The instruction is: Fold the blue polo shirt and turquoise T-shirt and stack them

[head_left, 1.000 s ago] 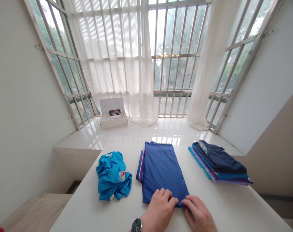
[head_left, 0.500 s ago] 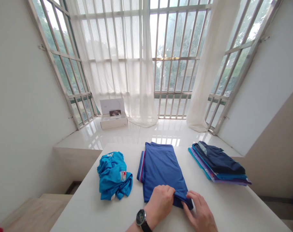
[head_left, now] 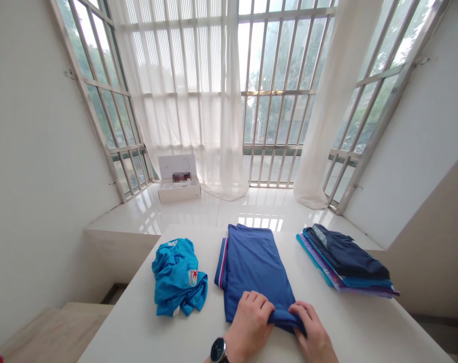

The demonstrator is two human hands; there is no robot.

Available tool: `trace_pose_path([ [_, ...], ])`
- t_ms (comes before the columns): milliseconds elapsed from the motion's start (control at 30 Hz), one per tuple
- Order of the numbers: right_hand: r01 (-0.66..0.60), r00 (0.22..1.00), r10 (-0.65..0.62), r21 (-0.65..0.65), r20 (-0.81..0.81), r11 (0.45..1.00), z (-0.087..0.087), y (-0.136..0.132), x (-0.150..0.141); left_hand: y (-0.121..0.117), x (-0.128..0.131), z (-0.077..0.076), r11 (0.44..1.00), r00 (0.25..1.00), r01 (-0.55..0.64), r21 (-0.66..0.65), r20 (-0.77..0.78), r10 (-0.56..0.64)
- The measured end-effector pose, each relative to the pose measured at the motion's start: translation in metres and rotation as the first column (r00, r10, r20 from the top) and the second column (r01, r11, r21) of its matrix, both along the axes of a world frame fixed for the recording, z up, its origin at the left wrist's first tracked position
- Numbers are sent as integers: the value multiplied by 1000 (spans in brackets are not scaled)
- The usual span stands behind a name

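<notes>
A folded dark blue garment (head_left: 253, 267) with a striped edge along its left side lies in the middle of the white table (head_left: 138, 327). My left hand (head_left: 249, 325), with a wristwatch (head_left: 218, 350) on its wrist, grips the near end of the garment from above. My right hand (head_left: 312, 327) pinches the near right corner, where the cloth is turned up in a thick fold. To the left sits a crumpled bright blue shirt (head_left: 178, 277) with a small badge, and neither hand touches it.
A stack of folded dark blue, teal and purple clothes (head_left: 344, 262) lies at the table's right. Beyond the table's far edge are a glossy white tiled ledge (head_left: 251, 206), an open white box (head_left: 178, 184), sheer curtains (head_left: 187, 101) and barred windows (head_left: 278, 91).
The garment's near end has been lifted and turned over into a fold between my hands. My right hand has closed on the corner. The view has tilted slightly.
</notes>
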State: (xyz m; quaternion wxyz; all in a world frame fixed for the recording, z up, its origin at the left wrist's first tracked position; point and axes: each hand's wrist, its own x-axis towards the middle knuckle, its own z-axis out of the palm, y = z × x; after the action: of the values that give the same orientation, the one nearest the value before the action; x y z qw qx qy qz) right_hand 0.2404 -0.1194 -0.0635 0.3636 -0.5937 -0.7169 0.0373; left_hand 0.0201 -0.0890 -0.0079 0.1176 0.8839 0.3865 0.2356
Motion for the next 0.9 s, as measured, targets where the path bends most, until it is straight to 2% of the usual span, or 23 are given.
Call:
trace_pose_path([
  [133, 56, 994, -67, 131, 87, 990, -5, -2, 0, 0, 1, -2, 998, 1000, -20, 57, -1, 20],
  [267, 81, 972, -129, 234, 197, 969, 1, -3, 2, -2, 1, 1, 992, 1000, -7, 123, -28, 11],
  [333, 24, 960, -109, 313, 256, 949, 7, -4, 1, -4, -2, 2, 991, 998, 38, 125, -46, -32],
  [433, -131, 946, -3, 391, 325, 911, 16, -6, -3, -7, -5, 1, 990, 993, 101, 102, -79, -93],
  [533, -258, 931, 140, 338, 336, 905, 26, -9, -11, -9, -7, 0, 994, 992, 99, 45, -82, -95],
  [700, -296, 911, 229, 158, 342, 942, 46, -15, -22, -9, -7, 11, 998, 998, 26, -64, -56, -29],
  [800, -305, 905, 245, 130, 347, 943, 53, -15, -25, -9, -8, 15, 998, 997, -68, -9, -25, 68],
  [900, -308, 904, 243, 142, 353, 941, 52, -15, -26, -11, -9, 9, 994, 992, -104, 28, -65, 105],
])
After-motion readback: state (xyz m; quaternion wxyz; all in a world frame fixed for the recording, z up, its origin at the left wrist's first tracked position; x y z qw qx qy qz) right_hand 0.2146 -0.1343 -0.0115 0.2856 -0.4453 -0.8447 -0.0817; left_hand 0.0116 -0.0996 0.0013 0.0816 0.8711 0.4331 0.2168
